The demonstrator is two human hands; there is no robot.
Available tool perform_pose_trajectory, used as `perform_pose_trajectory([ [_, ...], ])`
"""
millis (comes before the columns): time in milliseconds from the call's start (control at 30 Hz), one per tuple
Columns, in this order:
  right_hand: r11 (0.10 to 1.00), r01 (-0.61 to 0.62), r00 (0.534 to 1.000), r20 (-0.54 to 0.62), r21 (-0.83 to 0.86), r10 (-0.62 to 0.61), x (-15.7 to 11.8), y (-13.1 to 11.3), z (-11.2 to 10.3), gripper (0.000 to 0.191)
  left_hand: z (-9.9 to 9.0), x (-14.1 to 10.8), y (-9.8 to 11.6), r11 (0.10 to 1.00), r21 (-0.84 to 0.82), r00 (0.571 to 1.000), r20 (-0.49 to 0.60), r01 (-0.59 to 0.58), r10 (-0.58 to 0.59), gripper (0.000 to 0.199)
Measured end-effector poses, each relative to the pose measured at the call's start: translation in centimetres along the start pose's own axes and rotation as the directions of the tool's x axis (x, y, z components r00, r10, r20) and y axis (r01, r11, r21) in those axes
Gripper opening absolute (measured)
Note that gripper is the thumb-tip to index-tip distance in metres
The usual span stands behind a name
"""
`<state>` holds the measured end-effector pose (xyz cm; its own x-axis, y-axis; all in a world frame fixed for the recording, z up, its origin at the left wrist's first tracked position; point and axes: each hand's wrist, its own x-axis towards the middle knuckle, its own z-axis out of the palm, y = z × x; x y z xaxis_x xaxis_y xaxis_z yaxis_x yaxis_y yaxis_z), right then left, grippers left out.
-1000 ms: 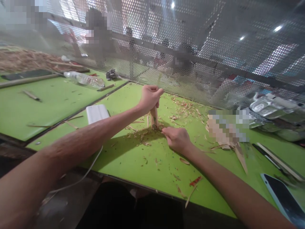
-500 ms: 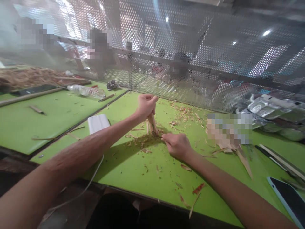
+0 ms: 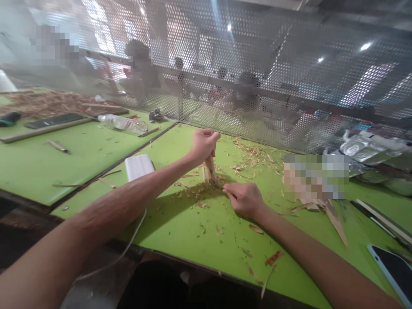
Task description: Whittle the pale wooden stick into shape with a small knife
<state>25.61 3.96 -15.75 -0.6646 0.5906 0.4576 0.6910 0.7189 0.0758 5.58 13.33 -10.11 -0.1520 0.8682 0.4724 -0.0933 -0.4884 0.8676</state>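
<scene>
My left hand is closed in a fist around the top of a pale piece of wood. The wood stands nearly upright, its lower end down at the green tabletop. Close by on the right, my right hand is low over the table, fingers closed on a thin dark carving tool. Its tip points left at the foot of the wood; the fingers hide its handle. I cannot tell whether the tip touches the wood. Curled wood shavings lie around the wood's base.
A white box-shaped device lies beside my left forearm; a white cable hangs over the front edge. To the right are a phone, thin sticks and wrapped plastic bottles. A perforated screen stands behind, people beyond it.
The whole view has shifted slightly, so everything appears a little further right. Both hands keep their grips, and the tool's tip stays by the wood's foot.
</scene>
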Motion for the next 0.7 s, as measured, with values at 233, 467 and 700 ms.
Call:
perform_pose_trajectory([
  [233,0.996,0.083,0.997,-0.003,-0.043,-0.083,-0.2,-0.3,-0.4,0.025,0.6,-0.5,0.4,0.999,0.014,0.999,-0.02,-0.031,0.031,0.036],
  [467,0.998,0.007,0.999,-0.041,-0.066,-0.01,0.0,0.0,0.5,0.027,1.0,-0.7,0.8,0.997,0.057,0.998,-0.012,-0.053,0.054,0.035],
  [700,1.0,-0.021,1.0,0.012,-0.021,0.021,0.1,0.2,0.7,0.024,0.9,-0.7,0.6,0.994,0.097,0.998,-0.033,-0.053,0.057,0.036],
])
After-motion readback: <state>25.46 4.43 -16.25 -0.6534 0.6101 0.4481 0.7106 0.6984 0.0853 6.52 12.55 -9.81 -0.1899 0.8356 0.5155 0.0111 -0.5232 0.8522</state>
